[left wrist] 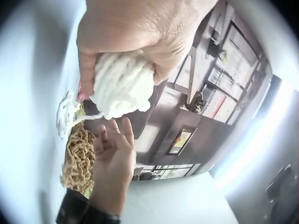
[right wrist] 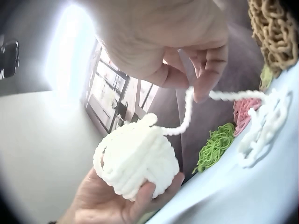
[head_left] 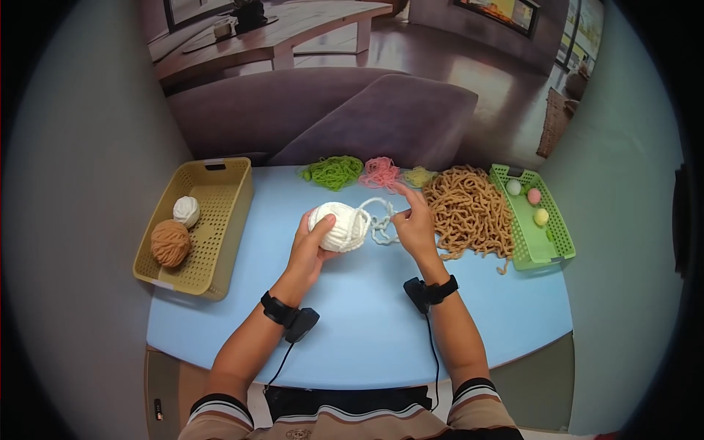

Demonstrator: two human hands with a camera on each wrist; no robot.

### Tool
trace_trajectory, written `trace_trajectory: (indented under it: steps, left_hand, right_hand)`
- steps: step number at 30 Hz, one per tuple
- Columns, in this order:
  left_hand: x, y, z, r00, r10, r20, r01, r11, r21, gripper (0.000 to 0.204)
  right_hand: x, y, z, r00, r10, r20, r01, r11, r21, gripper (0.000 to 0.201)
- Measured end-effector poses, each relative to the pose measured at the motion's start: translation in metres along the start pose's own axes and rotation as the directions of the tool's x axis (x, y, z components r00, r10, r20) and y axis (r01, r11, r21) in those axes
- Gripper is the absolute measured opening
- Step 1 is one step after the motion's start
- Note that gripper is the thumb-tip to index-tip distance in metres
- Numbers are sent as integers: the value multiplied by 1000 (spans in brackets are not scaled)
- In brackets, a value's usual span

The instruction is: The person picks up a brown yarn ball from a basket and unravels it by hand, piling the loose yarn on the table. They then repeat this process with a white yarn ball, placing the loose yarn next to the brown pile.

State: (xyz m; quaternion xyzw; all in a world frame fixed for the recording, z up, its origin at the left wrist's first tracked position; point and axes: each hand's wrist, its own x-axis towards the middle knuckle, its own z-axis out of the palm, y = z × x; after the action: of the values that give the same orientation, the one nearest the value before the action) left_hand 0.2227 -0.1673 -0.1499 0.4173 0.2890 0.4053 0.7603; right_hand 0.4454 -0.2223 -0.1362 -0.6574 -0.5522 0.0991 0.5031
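A ball of thick white yarn [head_left: 339,227] sits in my left hand [head_left: 303,253], thumb over its near side and fingers around the back. From the ball a white strand [right wrist: 188,112] runs up to my right hand [head_left: 416,229], which pinches it between thumb and fingers. Past those fingertips the strand drops to a small loose heap of white yarn [right wrist: 267,126] on the table. Both hands are above the table's middle, the right one a short way to the right of the ball.
A tan basket [head_left: 235,220] at left holds a white ball [head_left: 186,212] and a brown ball [head_left: 170,243]. Green yarn [head_left: 335,173], pink yarn [head_left: 380,174], pale yellow yarn [head_left: 419,177] and a large brown yarn pile [head_left: 469,213] line the back. A green basket [head_left: 546,254] at right holds several small balls.
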Motion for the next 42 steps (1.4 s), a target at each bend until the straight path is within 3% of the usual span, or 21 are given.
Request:
trace_trajectory:
  steps: [3, 4, 8, 11, 12, 17, 18, 21, 24, 27, 28, 29, 31, 34, 36, 37, 38, 41, 42]
  left_hand:
    - [2, 7, 4, 988, 102, -116, -65, 955, 288, 65]
    - [1, 9, 8, 984, 134, -121, -84, 932, 353, 64]
    - [9, 11, 13, 989, 149, 12, -142, 910, 388, 71]
    - [-5, 28, 19, 990, 96, 107, -126, 941, 314, 73]
    - [-4, 31, 17, 986, 73, 147, -118, 937, 327, 72]
    - [-1, 36, 23, 965, 55, 255, -135, 942, 307, 71]
    - [1, 34, 21, 962, 58, 266, -122, 966, 230, 72]
    - [7, 30, 19, 954, 95, 284, -109, 993, 34, 72]
    - [7, 28, 19, 957, 169, 235, -165, 986, -36, 69]
    - [11, 34, 12, 963, 213, 167, -213, 977, -19, 67]
    - [13, 34, 5, 964, 217, 152, -217, 976, -17, 67]
    - [13, 35, 0, 966, 221, 138, -221, 975, -14, 66]
    - [11, 36, -7, 970, 208, 126, -210, 978, -1, 68]
    - [8, 32, -17, 972, 178, 154, -186, 982, 42, 71]
    - [4, 27, -18, 971, 156, 183, -170, 983, 63, 72]
    - [2, 25, -17, 970, 147, 195, -163, 984, 66, 73]
    - [0, 24, -17, 968, 141, 206, -158, 985, 67, 73]
    - [-3, 24, -13, 961, 122, 248, -137, 990, 46, 76]
    - [-5, 24, -11, 953, 116, 280, -129, 991, 27, 77]
  right_hand:
    - [-5, -9, 10, 980, -167, 111, 143, 969, 200, 64]
    - [-9, -24, 10, 962, -113, 246, 57, 973, 224, 75]
    - [-25, -42, 28, 908, -250, 337, 234, 968, 90, 92]
    - [-13, -28, 27, 952, -161, 260, 58, 931, 361, 93]
    - [-10, -25, 21, 941, -120, 315, -67, 849, 524, 92]
    - [-8, -30, 15, 935, -94, 343, -159, 750, 642, 88]
    - [-9, -30, 15, 939, -86, 333, -165, 737, 655, 88]
    - [-14, -30, 18, 949, -48, 310, -242, 518, 820, 82]
    - [-20, -34, 25, 874, -2, 486, -311, 766, 562, 69]
    - [-15, -25, 18, 750, 112, 652, -444, 815, 371, 47]
    - [-15, -24, 22, 847, 140, 512, -395, 811, 432, 31]
    - [-12, -21, 18, 885, 123, 450, -356, 801, 481, 29]
    - [-3, -16, 0, 945, 94, 312, -266, 776, 572, 25]
    - [11, 9, -13, 995, 102, 0, -86, 842, 532, 26]
    - [16, 43, -19, 992, -12, -125, 20, 998, 59, 31]
    - [18, 44, -23, 983, -90, -160, 57, 979, -196, 34]
    - [15, 46, -28, 994, -101, -42, 75, 910, -408, 53]
    - [14, 28, -15, 879, -476, 25, 441, 792, -422, 70]
    - [9, 14, -8, 930, -357, 82, 366, 916, -164, 71]
